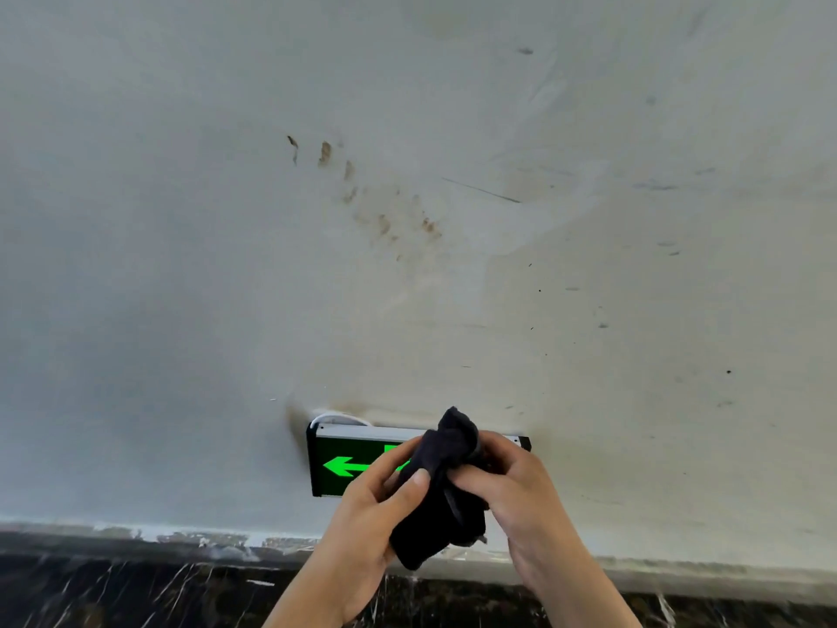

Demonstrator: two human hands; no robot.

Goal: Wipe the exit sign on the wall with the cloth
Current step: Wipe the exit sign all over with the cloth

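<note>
The exit sign (337,464) is a black box with a glowing green left arrow, mounted low on the wall; its right half is hidden behind my hands. A dark bunched cloth (441,491) is held in front of the sign, apart from its face as far as I can tell. My left hand (371,514) grips the cloth from the left with the thumb on top. My right hand (516,487) holds its upper right part with fingers curled around it.
The pale wall (407,265) carries brown smudges and scuff marks above the sign. A white cable (337,418) loops out at the sign's top. A dark marble skirting (136,582) runs along the bottom below a chipped paint edge.
</note>
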